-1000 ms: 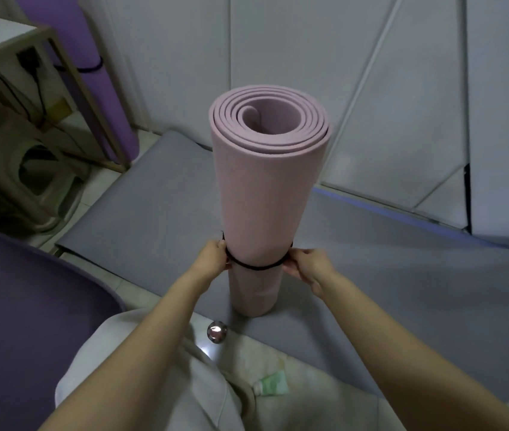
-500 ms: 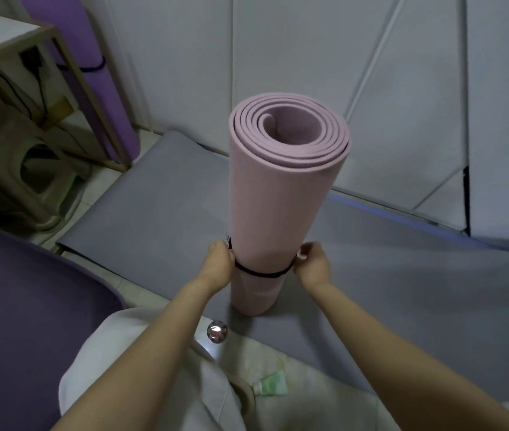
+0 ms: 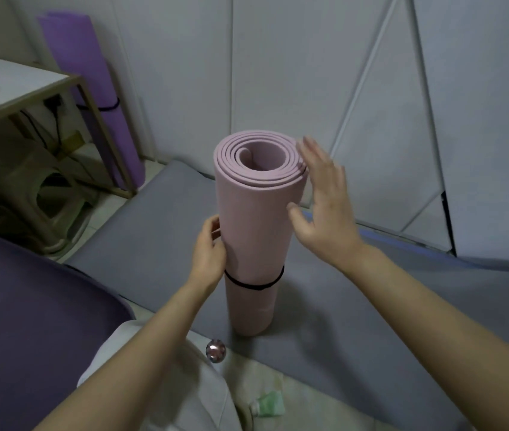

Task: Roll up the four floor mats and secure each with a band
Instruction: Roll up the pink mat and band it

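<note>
A rolled pink mat [image 3: 256, 219] stands upright on a flat grey mat [image 3: 166, 225] in the middle of the view. A black band [image 3: 253, 286] circles the roll's lower third. My left hand [image 3: 209, 253] holds the roll's left side just above the band, fingers curled against it. My right hand [image 3: 324, 203] is spread open beside the roll's upper right edge, fingertips near the rim and thumb close to its side. A purple rolled mat [image 3: 98, 98] with a dark band leans on the wall at back left. A dark purple mat [image 3: 20, 312] lies flat at the left.
A white table with a metal frame [image 3: 29, 88] stands at left, a plastic stool [image 3: 45, 194] and cables under it. White wall panels [image 3: 371, 104] close the back. A shiny metal ball [image 3: 215, 350] and a green tube [image 3: 270, 407] lie on the floor near my knees.
Both hands have left the band. My right hand rose to the roll's top right edge and opened. My left hand slid up above the band.
</note>
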The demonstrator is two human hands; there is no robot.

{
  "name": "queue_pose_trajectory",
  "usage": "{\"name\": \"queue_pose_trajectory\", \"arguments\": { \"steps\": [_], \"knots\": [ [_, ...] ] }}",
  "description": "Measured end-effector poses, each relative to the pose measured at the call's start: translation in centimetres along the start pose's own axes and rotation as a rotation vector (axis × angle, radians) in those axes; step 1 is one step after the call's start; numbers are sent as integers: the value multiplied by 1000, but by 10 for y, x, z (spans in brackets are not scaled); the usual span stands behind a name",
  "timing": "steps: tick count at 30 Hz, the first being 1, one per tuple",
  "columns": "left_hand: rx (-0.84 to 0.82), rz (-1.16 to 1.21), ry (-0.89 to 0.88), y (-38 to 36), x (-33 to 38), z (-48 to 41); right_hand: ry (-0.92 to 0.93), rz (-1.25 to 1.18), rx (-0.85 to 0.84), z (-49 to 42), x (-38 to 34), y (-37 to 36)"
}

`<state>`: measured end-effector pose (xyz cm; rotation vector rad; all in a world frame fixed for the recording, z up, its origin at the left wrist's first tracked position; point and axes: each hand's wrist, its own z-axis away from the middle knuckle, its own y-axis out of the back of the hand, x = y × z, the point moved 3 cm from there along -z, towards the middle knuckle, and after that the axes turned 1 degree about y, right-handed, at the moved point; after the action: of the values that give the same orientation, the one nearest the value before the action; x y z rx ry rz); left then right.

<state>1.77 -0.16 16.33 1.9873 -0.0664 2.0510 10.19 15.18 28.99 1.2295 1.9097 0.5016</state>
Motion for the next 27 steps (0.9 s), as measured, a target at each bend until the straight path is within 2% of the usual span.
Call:
{"name": "queue_pose_trajectory", "arguments": {
  "steps": [2, 6, 8, 9, 12, 15, 18, 22, 25, 27],
  "knots": [
    [-4, -30, -37, 10, 6, 3, 107, 186, -89, -10, -8, 5],
    [-122, -269, -189, 30, 11, 11, 271, 455, -221, -29, -27, 6],
    [-174, -381, -218, 40, 12, 11, 408, 543, -245, -38, -43, 2],
    [-188, -469, -229, 46, 13, 10, 443, 551, -313, -41, -51, -1],
    [-205, -799, -259, 70, 13, 4, 391, 558, -607, -49, -71, -12],
    [-142, -986, -229, 106, 9, 4, 403, 693, -703, -62, -83, -23],
    [-101, -1154, -100, 149, -6, 7, 369, 674, -700, -68, -86, -35],
    [-109, -1338, 206, 205, -35, 26, 295, 610, -658, -76, -88, -44],
    [-157, -1316, 399, 233, -57, 48, 289, 588, -625, -87, -91, -51],
    [-184, -1260, 435, 239, -64, 57, 289, 555, -581, -95, -92, -57]
  ]
}}
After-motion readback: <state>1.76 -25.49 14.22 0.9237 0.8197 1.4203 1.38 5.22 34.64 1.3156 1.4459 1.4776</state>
